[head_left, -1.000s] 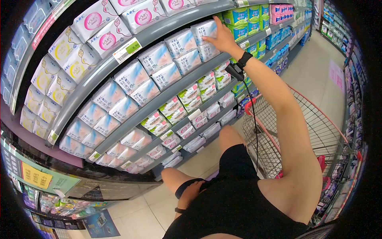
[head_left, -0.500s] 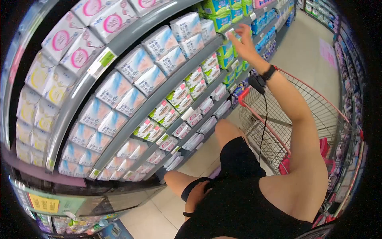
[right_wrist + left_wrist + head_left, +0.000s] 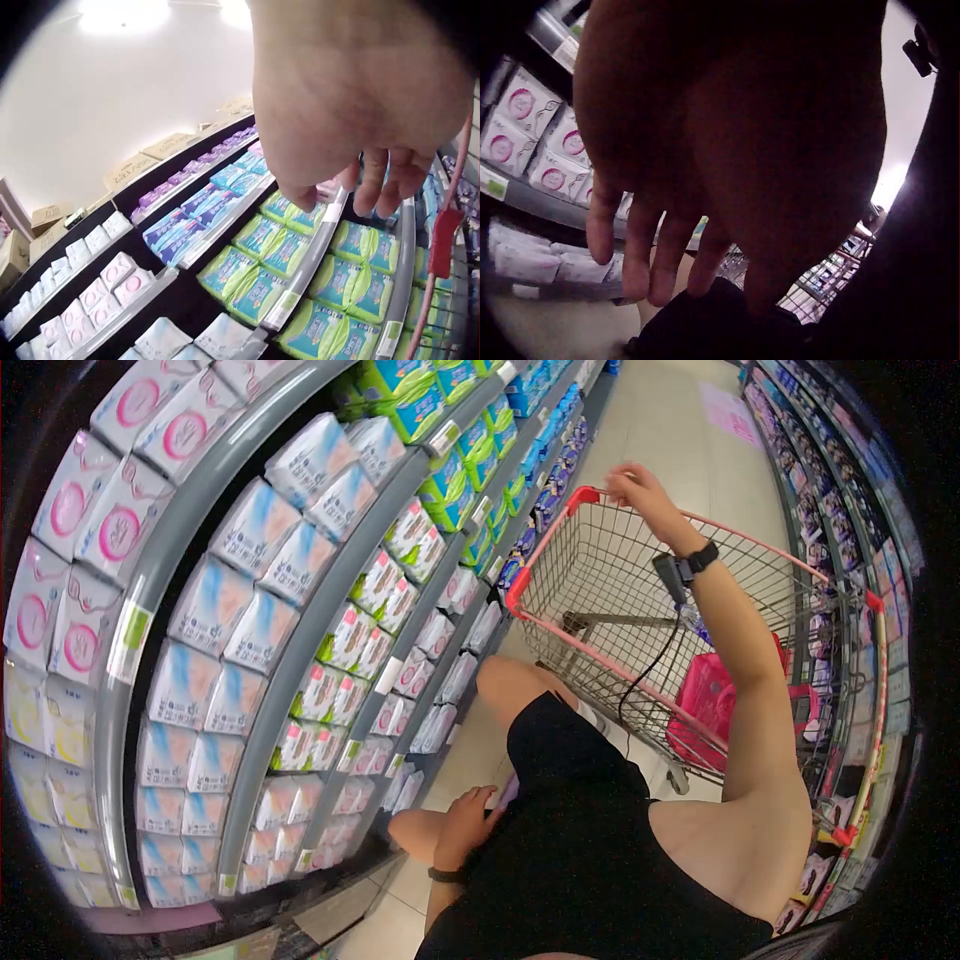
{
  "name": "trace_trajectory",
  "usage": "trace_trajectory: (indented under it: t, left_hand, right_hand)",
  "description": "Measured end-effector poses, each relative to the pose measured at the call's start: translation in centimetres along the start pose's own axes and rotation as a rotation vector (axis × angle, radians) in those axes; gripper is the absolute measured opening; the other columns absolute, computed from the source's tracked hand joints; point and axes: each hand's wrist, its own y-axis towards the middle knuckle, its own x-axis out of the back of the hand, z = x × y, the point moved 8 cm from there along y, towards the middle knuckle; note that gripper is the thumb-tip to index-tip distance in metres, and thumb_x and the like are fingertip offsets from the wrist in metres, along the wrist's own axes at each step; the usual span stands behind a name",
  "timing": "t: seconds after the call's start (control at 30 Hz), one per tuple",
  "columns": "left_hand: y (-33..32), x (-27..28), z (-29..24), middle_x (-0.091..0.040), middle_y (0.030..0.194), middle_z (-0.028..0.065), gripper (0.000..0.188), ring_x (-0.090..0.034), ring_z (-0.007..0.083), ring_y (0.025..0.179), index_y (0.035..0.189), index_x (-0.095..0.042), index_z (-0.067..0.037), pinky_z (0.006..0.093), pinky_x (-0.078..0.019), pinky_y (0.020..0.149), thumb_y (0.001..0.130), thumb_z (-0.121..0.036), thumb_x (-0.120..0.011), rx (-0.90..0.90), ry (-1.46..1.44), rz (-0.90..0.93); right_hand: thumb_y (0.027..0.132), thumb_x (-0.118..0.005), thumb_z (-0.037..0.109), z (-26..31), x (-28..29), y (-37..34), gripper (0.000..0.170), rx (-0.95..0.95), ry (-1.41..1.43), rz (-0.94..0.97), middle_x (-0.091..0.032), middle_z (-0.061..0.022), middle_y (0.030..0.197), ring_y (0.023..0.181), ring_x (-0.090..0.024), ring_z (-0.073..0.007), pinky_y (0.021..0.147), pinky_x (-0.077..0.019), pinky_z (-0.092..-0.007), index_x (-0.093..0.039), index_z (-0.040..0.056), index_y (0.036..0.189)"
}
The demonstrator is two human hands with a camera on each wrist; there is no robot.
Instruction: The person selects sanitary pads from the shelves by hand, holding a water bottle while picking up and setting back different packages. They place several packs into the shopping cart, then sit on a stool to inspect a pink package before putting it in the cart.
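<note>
In the head view the right hand point(image 3: 645, 500) is above the far end of the shopping cart point(image 3: 560, 625), its fingers loosely bent and holding nothing. The right wrist view has the same hand point(image 3: 360, 112) with fingers hanging loosely, near the cart's red rim point(image 3: 445, 244). The left hand point(image 3: 466, 822) is low by the knee, beside the black clothing. Its fingers point(image 3: 660, 255) hang relaxed and apart in the left wrist view, with nothing in them. A pink object point(image 3: 705, 695) lies in the cart.
Shelves of white-and-blue packs point(image 3: 208, 603) and green packs point(image 3: 412, 410) run along the left. Another stocked shelf point(image 3: 800, 480) lines the right, with an aisle floor point(image 3: 665, 420) between. Cartons point(image 3: 129, 171) stand on the shelf top.
The right hand has left the white-and-blue packs on the shelf and moved right, over the cart. The view has turned toward the cart. The left hand stays low by the knee.
</note>
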Motion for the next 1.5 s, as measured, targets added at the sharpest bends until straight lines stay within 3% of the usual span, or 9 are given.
trace_trajectory:
  t: [0.07,0.13,0.37,0.57,0.7,0.73,0.97,1.37,1.5]
  left_hand:
    - [1.1,0.7,-1.0,-0.065,0.114,0.0179,0.039,-0.063,0.0388,0.105,0.125,-0.059,-0.006,0.0466,-0.0504,0.089,0.094,-0.029,-0.065,-0.05,0.013,-0.009]
    - [1.6,0.9,-1.7,-0.065,0.114,0.0175,0.039,-0.063,0.0388,0.104,0.125,-0.059,-0.007,0.0468,-0.0506,0.088,0.094,-0.029,-0.066,-0.061,0.022,-0.004]
    - [-0.7,-1.6,-1.2,-0.066,0.115,0.016,0.041,-0.064,0.0373,0.104,0.126,-0.059,-0.007,0.0454,-0.0512,0.089,0.094,-0.033,-0.066,0.067,-0.013,-0.037]
    - [-4.9,-5.6,3.3,-0.067,0.115,0.017,0.04,-0.064,0.0367,0.107,0.125,-0.061,-0.006,0.0445,-0.0511,0.093,0.096,-0.034,-0.064,0.173,-0.2,-0.121]
    - [-6.3,-4.9,2.8,-0.067,0.115,0.0176,0.04,-0.065,0.0365,0.106,0.125,-0.061,-0.005,0.0445,-0.0515,0.092,0.097,-0.034,-0.064,0.321,-0.307,-0.082]
    - [-6.4,-4.4,2.7,-0.067,0.115,0.0176,0.04,-0.065,0.0364,0.106,0.125,-0.061,-0.005,0.0445,-0.0516,0.092,0.097,-0.033,-0.064,0.331,-0.301,-0.091]
    - [-5.9,-1.6,1.9,-0.067,0.114,0.0166,0.039,-0.066,0.0361,0.104,0.125,-0.06,-0.007,0.0449,-0.052,0.089,0.097,-0.034,-0.063,0.223,-0.136,-0.173]
    - [-5.7,-2.0,2.7,-0.067,0.117,0.0159,0.042,-0.065,0.0358,0.106,0.129,-0.06,-0.01,0.0441,-0.0519,0.091,0.098,-0.037,-0.063,0.227,-0.202,-0.141]
    - [-5.9,-2.0,2.6,-0.067,0.119,0.016,0.04,-0.064,0.0354,0.109,0.127,-0.061,-0.01,0.0437,-0.0513,0.093,0.098,-0.036,-0.063,0.247,-0.182,-0.122]
  right_hand:
    - [0.094,-0.07,0.026,2.8,-4.6,0.9,0.037,0.1,-0.062,0.188,-0.065,-0.0043,0.104,0.097,-0.063,-0.0139,0.087,-0.0493,-0.0285,-0.055,0.007,0.122]
    - [0.09,-0.076,0.027,6.3,-10.0,1.4,0.054,0.407,-0.057,0.28,-0.063,-0.0093,0.117,0.108,-0.062,-0.0192,0.096,-0.0488,-0.0332,-0.05,0.0066,0.133]
    - [0.073,-0.084,0.043,18.5,-25.4,2.3,0.09,0.963,-0.23,0.078,-0.044,-0.0248,0.143,0.13,-0.046,-0.0422,0.104,-0.0438,-0.0521,-0.041,0.0165,0.147]
    - [0.068,-0.083,0.04,21.1,-32.2,2.9,0.089,0.814,-0.408,-0.117,-0.033,-0.028,0.146,0.128,-0.043,-0.0501,0.105,-0.0413,-0.0559,-0.041,0.0294,0.147]
    - [0.066,-0.083,0.041,22.1,-33.6,3.5,0.089,0.716,-0.4,-0.155,-0.035,-0.0251,0.143,0.126,-0.046,-0.0456,0.099,-0.0437,-0.0562,-0.041,0.0248,0.142]
    - [0.065,-0.084,0.042,22.0,-34.2,4.1,0.092,0.747,-0.387,-0.162,-0.036,-0.0254,0.141,0.125,-0.045,-0.0488,0.097,-0.0431,-0.0585,-0.039,0.0174,0.141]
    - [0.066,-0.085,0.036,22.9,-35.0,4.6,0.089,0.823,-0.274,-0.128,-0.048,-0.0246,0.122,0.114,-0.052,-0.0461,0.095,-0.0468,-0.0508,-0.037,0.0105,0.137]
    - [0.07,-0.083,0.029,22.8,-35.8,5.3,0.09,0.839,-0.251,0.0,-0.05,-0.027,0.135,0.129,-0.048,-0.0431,0.106,-0.0419,-0.045,-0.035,0.0012,0.141]
    - [0.068,-0.083,0.034,22.5,-35.9,5.7,0.098,0.868,-0.259,-0.005,-0.05,-0.0297,0.131,0.124,-0.049,-0.047,0.105,-0.0433,-0.0491,-0.032,0.0001,0.144]
